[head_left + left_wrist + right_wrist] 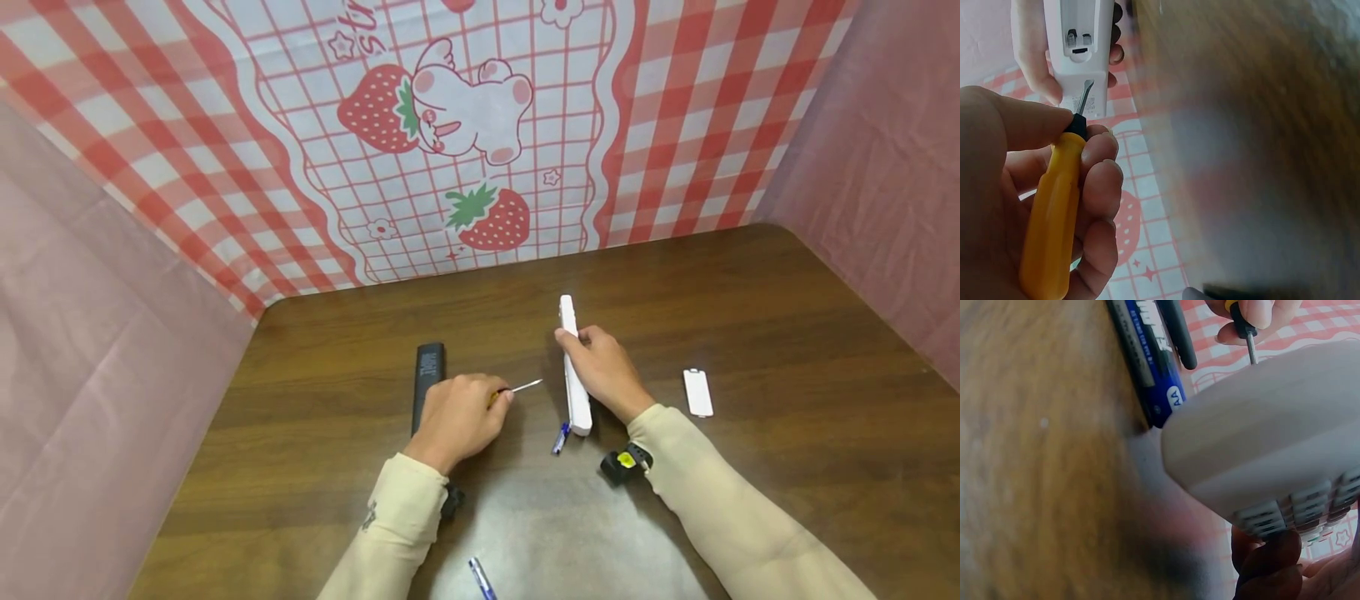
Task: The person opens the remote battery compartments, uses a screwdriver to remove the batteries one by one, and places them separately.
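Note:
My left hand [467, 410] grips a small screwdriver [1057, 206] by its yellow handle, with the thumb along the black collar. In the head view its thin metal shaft points right, toward a white remote control [572, 375]. My right hand [603, 371] holds this remote on edge, thumb on the near side and fingers on the other. The left wrist view shows the remote's uncovered battery compartment [1079, 37], with no batteries in it. There the screwdriver's tip overlaps the remote's back below the compartment; contact cannot be told. A blue AA battery [1163, 381] lies beside the remote.
A white battery cover [697, 392] lies on the wooden table [787, 333], right of my right hand. A long black object with printed text [428, 375] lies partly behind my left hand. Another blue-and-silver cylinder [482, 577] is near the bottom edge. Checked cloth hangs behind.

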Demonstrator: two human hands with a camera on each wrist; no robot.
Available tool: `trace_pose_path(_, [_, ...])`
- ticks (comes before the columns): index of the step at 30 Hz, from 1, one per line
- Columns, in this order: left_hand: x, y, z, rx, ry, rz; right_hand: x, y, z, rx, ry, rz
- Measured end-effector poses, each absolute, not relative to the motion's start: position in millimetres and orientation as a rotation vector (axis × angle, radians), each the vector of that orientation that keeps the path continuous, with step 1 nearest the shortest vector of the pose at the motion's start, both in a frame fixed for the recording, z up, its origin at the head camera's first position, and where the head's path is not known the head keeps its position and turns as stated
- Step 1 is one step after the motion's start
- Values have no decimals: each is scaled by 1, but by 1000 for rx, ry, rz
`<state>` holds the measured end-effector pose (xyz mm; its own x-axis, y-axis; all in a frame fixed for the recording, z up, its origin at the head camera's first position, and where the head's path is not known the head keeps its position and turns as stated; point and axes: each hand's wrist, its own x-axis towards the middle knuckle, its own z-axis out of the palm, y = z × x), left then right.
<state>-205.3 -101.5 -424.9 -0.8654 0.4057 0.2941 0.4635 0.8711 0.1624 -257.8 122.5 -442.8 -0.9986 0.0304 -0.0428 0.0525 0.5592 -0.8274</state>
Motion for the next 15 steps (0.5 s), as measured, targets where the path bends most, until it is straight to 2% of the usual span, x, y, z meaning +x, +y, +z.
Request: trace_pose_path(15, [-206, -117, -424, -553, -2756, -348, -258, 120, -443, 29, 2771, -1492])
